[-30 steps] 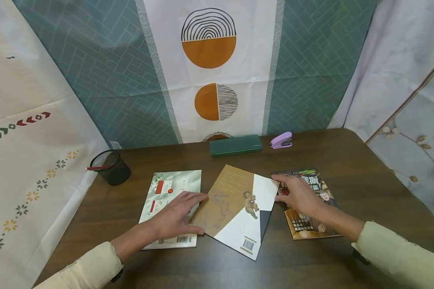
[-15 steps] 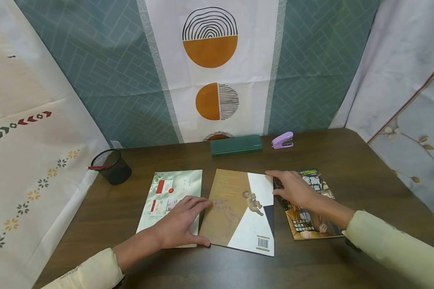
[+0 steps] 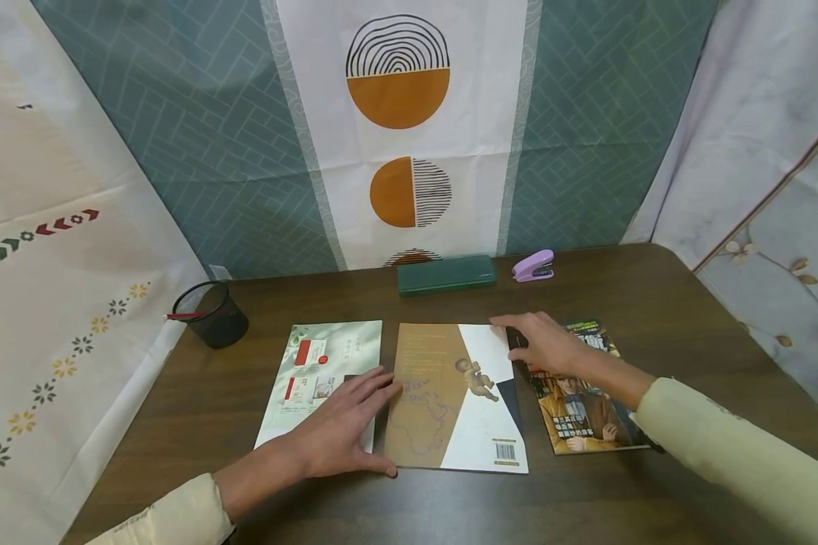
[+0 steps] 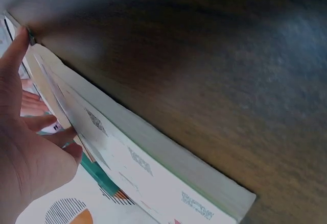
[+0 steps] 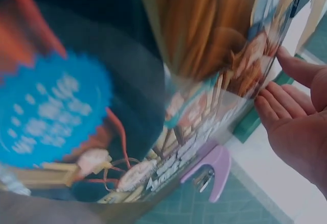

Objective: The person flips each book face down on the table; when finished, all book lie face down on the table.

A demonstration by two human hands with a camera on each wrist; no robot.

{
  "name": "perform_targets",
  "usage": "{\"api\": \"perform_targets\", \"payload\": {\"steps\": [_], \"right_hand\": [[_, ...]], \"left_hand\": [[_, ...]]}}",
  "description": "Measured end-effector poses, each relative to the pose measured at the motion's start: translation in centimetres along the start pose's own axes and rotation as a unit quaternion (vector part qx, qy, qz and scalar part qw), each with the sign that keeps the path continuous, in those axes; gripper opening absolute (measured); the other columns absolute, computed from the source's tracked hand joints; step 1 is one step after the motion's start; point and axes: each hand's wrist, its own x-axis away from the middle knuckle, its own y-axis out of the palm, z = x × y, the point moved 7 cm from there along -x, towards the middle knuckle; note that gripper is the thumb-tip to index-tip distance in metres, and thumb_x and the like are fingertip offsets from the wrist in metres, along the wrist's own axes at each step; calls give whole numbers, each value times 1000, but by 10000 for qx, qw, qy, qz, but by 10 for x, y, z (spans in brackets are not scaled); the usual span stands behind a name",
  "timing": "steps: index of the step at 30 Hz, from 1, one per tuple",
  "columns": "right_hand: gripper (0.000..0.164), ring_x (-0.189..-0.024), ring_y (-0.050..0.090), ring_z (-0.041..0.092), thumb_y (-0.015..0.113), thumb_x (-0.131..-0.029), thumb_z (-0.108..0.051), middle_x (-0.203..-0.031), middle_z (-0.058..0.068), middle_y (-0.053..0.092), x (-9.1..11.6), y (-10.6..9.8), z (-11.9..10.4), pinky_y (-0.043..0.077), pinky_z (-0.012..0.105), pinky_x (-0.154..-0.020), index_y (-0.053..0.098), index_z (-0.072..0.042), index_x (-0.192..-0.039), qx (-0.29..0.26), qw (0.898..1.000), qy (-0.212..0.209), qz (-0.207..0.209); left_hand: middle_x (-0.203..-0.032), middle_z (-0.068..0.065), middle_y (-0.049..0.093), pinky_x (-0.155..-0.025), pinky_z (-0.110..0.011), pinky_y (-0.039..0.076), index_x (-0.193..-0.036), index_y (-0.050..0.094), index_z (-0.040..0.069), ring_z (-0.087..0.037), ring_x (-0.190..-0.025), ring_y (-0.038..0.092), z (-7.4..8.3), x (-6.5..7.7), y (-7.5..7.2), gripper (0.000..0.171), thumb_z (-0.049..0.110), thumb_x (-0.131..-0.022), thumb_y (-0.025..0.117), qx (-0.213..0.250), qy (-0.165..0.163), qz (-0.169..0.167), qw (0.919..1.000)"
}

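Tan-and-white thin paper book w/ a cherub figure and barcode point(image 3: 450, 409) lies flat on the dark brown wooden table point(image 3: 450, 515), betw the pale green paper magazine point(image 3: 307, 378) on the L and the dark glossy magazine w/ illustrated cover point(image 3: 572, 416) on the R. L hand point(image 3: 344, 431) is spread, thumb well apart, fingertips at the book's L edge, thumb by its near L corner; nothing gripped. R hand point(image 3: 552, 344) also loose, fingers extended to the far R corner, thumb apart at the R edge, no hold on anything. Can't tell how hard either presses. Step looks like squaring the book up, IMO nearly there. To do it well: treat fingertips as side stops, light pushes only, no pinch or lift, else the thin cover may buckle. For fine rotation work far R corner vs near L corner. Eyeball its near edge vs the neighbours'. Gap to the green mag is narrow, so don't shove L or edges could ride over. Keep wrists high so neither mag gets dragged, & lift off straight up to avoid skew
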Motion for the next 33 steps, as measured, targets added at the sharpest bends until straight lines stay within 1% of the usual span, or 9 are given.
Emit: {"api": "perform_targets", "payload": {"steps": [1, 3, 4, 5, 10, 17, 25, 33], "right_hand": [[66, -97, 76, 29, 80, -92, 4, -149, 30, 56, -1, -1, 1, 53, 57, -104, 53, 5, -152, 29, 10000, -27, -26], [67, -123, 67, 41, 81, -90, 4, -149, 28, 57, -4, -2, 2, 51, 58, -106, 54, 5, -151, 87, 9999, -93, -62], [66, -133, 60, 44, 81, -90, 4, -148, 27, 58, -5, -2, 2, 50, 59, -106, 54, 6, -150, 100, 9998, -135, -70], [66, -135, 58, 46, 81, -90, 4, -148, 27, 59, -6, -3, 2, 50, 59, -106, 55, 6, -150, 94, 9998, -173, -91], [61, -135, 57, 48, 80, -91, 6, -147, 27, 60, -13, -4, 0, 51, 57, -105, 57, 8, -147, 84, 9992, -375, -130], [60, -137, 55, 48, 78, -92, 7, -148, 27, 59, -20, -2, 2, 49, 57, -107, 56, 9, -148, 44, 9991, -372, -217], [59, -136, 56, 47, 78, -92, 8, -147, 27, 59, -25, -2, 4, 50, 56, -106, 57, 8, -147, 21, 9991, -366, -199], [59, -137, 56, 48, 77, -92, 9, -148, 27, 58, -26, -2, 4, 50, 56, -107, 56, 8, -148, -15, 9992, -346, -217]], "left_hand": [[-171, -10, 34, -125, -56, 29, -164, 40, 10, -30, -161, 21, 0, 0, 0, 117, 74, -77, 83, -49, 20, 4, 10000], [-172, -11, 33, -126, -55, 26, -164, 40, 8, -29, -162, 19, 0, 0, 0, 118, 76, -77, 81, -125, 58, 16, 9999], [-172, -11, 32, -127, -54, 25, -164, 40, 7, -29, -162, 19, 0, -1, 1, 119, 77, -77, 80, -168, 77, 20, 9998], [-172, -11, 32, -127, -53, 25, -164, 39, 6, -29, -162, 19, 0, -1, 1, 120, 79, -77, 79, -210, 86, 29, 9997], [-172, -11, 33, -127, -52, 26, -163, 39, 3, -26, -161, 22, 0, -1, 3, 125, 87, -75, 72, -417, 56, 135, 9990], [-169, -12, 39, -125, -51, 29, -162, 41, 1, -27, -160, 26, 3, -3, 3, 128, 92, -74, 67, -746, 34, 296, 9968], [-169, -11, 39, -125, -51, 29, -162, 41, 2, -27, -160, 26, 1, -6, 2, 129, 93, -74, 65, -877, -39, 273, 9958], [-169, -11, 39, -125, -51, 29, -162, 41, 2, -27, -160, 25, 1, -5, 1, 129, 92, -74, 66, -873, -61, 308, 9957]]}}
